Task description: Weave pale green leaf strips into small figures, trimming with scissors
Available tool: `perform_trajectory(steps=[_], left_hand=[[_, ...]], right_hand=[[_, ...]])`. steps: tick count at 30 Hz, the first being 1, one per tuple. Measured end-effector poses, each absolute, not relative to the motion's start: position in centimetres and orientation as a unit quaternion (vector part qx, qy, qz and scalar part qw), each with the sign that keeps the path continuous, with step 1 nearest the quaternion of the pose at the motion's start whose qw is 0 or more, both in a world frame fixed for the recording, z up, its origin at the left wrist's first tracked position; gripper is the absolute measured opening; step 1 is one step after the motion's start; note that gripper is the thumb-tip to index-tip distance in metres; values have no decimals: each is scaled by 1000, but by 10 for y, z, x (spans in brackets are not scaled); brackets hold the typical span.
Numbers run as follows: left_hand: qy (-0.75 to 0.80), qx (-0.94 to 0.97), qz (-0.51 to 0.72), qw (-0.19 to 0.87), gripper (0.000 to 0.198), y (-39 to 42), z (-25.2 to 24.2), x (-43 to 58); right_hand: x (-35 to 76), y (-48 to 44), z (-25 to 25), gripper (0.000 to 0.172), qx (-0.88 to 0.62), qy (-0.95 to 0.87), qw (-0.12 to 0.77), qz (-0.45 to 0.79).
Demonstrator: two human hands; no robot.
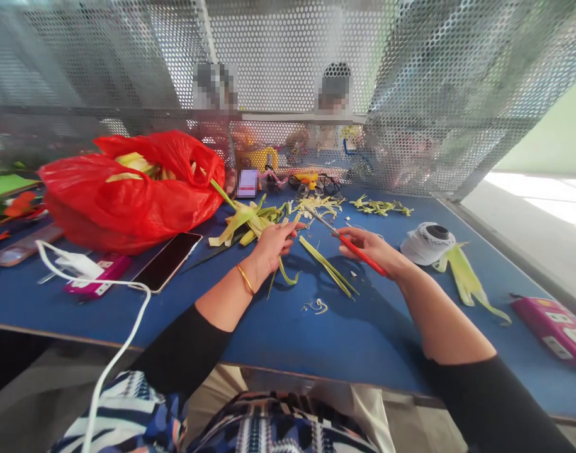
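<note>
Head view: a red plastic bag point(174, 201) gapes on the blue table point(278, 340). You can see pale yellow-green husks point(136, 162) in its mouth; whatever lies deeper is hidden by the crumpled sides. Just beside the bag, on its right, a heap of husk point(247, 220) rests on the table, and a green stalk point(221, 194) runs from it up to the bag's right edge.

Your left hand point(273, 245), right of the bag and a little nearer you, is nearly closed, pinching a husk strip point(296, 221) at the fingertips. Your right hand point(372, 251), farther right of the bag, is wrapped round the red-handled scissors point(361, 253), their blades pointing back toward the bag; you cannot tell whether the blades are parted. Thin green strips point(326, 267) and shredded pieces point(320, 204) also lie to the bag's right.

Well to the right of the bag stands a spool of white thread point(417, 244), wound around a dark core. On the bag's near side lies a dark-screened phone point(167, 261).
</note>
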State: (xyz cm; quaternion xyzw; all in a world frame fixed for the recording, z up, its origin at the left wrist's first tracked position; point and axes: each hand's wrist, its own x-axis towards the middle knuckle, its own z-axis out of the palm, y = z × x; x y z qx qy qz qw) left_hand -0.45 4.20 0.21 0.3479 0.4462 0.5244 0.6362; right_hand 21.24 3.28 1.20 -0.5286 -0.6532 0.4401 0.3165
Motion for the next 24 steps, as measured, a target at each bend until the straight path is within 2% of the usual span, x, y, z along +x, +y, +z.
perform_trajectory(steps=[4, 12, 19, 24], left_hand=[[441, 355, 519, 640, 14, 42, 4, -6], [439, 374, 501, 645, 13, 41, 3, -5], [443, 380, 492, 646, 14, 43, 1, -6], [442, 386, 485, 649, 15, 43, 2, -6]], right_hand=[[209, 32, 12, 57, -524, -688, 277, 419], [206, 26, 12, 52, -513, -646, 292, 484], [204, 25, 15, 49, -516, -662, 285, 463], [204, 26, 15, 53, -513, -671, 280, 456]])
